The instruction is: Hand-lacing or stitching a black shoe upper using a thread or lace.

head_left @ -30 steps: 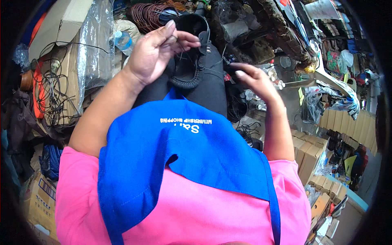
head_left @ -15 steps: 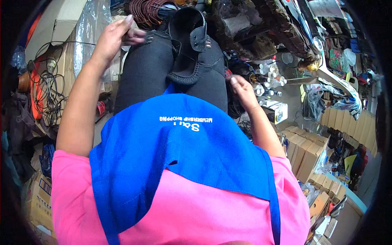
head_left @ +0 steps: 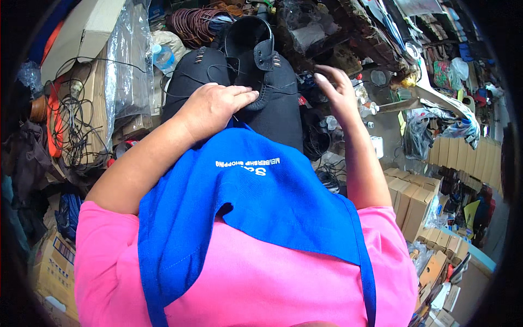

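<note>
The left hand [head_left: 215, 106] is pressing flat on the black lace-up leather boot [head_left: 256, 71] while the right hand [head_left: 335, 87] is hovering spread, so the boot is likely risking sliding off the lap.

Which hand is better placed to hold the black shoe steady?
Probably the left hand: it lies flat on the black lace-up shoe on the lap. The right hand hovers beside it, fingers spread, touching nothing.

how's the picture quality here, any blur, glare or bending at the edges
Head view: even daylight, no harsh glare; the left hand on the black shoe is sharp, the raised right hand slightly soft. Fisheye bending curves the stacked cardboard boxes at right, and the corners fall into black vignette. The blue apron fills the centre.
</note>
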Available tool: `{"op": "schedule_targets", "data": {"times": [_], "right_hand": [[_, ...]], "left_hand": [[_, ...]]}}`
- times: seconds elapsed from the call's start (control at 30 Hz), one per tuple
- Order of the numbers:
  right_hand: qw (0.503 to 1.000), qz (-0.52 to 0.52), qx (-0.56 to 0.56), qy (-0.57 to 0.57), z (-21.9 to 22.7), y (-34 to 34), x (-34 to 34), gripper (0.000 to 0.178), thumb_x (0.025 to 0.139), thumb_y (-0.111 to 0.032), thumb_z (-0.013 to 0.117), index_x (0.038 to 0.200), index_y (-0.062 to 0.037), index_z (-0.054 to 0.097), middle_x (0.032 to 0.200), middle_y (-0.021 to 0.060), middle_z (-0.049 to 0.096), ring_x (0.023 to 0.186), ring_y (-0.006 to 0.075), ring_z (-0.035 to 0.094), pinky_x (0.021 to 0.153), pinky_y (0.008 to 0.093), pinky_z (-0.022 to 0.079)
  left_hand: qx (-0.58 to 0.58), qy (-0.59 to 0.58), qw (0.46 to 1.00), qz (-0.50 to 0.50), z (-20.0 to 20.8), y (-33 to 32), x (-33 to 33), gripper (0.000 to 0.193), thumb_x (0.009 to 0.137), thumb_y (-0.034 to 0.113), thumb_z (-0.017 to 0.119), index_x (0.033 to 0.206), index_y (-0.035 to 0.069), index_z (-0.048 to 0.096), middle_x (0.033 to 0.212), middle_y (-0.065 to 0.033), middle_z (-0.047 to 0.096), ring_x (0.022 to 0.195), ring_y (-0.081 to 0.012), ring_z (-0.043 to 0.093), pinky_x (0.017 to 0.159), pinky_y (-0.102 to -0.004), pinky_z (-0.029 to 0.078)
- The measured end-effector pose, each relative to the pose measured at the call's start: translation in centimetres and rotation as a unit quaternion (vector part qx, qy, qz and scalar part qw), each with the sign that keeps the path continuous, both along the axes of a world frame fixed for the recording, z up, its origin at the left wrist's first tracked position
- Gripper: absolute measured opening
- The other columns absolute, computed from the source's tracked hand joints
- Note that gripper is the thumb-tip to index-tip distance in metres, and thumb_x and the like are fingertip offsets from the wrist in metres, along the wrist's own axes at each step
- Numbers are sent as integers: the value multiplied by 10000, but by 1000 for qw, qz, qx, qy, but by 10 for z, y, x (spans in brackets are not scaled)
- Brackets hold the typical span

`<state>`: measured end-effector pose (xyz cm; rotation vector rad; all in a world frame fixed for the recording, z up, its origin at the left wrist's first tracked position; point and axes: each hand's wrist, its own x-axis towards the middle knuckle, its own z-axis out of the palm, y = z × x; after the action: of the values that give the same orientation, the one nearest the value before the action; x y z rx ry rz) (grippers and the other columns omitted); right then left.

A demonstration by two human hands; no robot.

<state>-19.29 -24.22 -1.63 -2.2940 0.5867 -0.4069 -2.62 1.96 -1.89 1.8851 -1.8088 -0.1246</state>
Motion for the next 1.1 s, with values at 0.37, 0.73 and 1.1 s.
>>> {"op": "schedule_targets", "data": {"times": [0.37, 0.73, 1.1], "right_hand": [[901, -219, -344, 145, 62, -51, 29, 306, 818, -453, 577, 1014, -242, 682, 1098, 52, 626, 1049, 282, 562, 874, 486, 414], [950, 254, -116, 142, 48, 52, 66, 252, 814, -271, 635, 792, -20, 635, 757, 166, 621, 735, 336, 615, 663, 417, 485], [936, 298, -49, 181, 61, 47, 34, 198, 775, -163, 594, 700, 6, 524, 633, 175, 519, 604, 317, 558, 568, 401, 425]], "left_hand": [[-6, 55, 998, -15, -7, -4, 7, 345, 771, 41, 546, 1106, 84, 617, 1106, -107, 641, 954, -274, 631, 787, -385, 508], [14, 33, 999, 24, -1, -4, -5, 454, 740, 195, 685, 1177, 129, 585, 1071, -67, 652, 948, -221, 630, 760, -353, 469], [54, 73, 995, 28, -1, -7, 0, 458, 732, 176, 689, 1176, 131, 590, 1034, -84, 661, 932, -246, 634, 777, -374, 483]]}}
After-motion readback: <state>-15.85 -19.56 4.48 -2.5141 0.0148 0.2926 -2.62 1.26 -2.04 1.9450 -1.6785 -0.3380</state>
